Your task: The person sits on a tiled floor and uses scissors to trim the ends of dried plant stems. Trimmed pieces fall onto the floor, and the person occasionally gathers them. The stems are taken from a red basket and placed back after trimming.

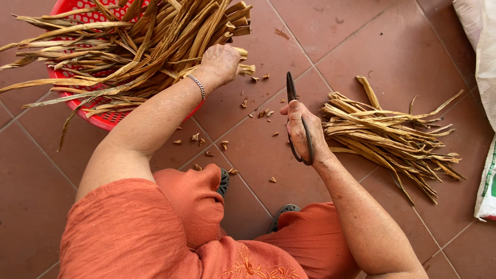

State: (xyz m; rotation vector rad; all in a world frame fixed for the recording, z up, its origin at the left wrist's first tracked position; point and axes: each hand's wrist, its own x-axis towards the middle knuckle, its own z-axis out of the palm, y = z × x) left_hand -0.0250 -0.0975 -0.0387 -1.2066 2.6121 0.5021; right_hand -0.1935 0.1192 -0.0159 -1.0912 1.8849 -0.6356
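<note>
On the tiled floor, the left hand (221, 64) pinches dried stalks (155, 39) in the red basket (106, 120); the right hand (305, 137) clasps dark scissors (295, 116), whose point could nick fingers.

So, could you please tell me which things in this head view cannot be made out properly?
- Red basket: mostly covered by the dried stalks; its top is cut by the frame edge.
- Left hand: fingertips buried in the stalks.
- Scissors: handles partly hidden by the right hand.
- White sack: cut off by the right edge.
- Sandals: mostly hidden under the orange clothing.
</note>
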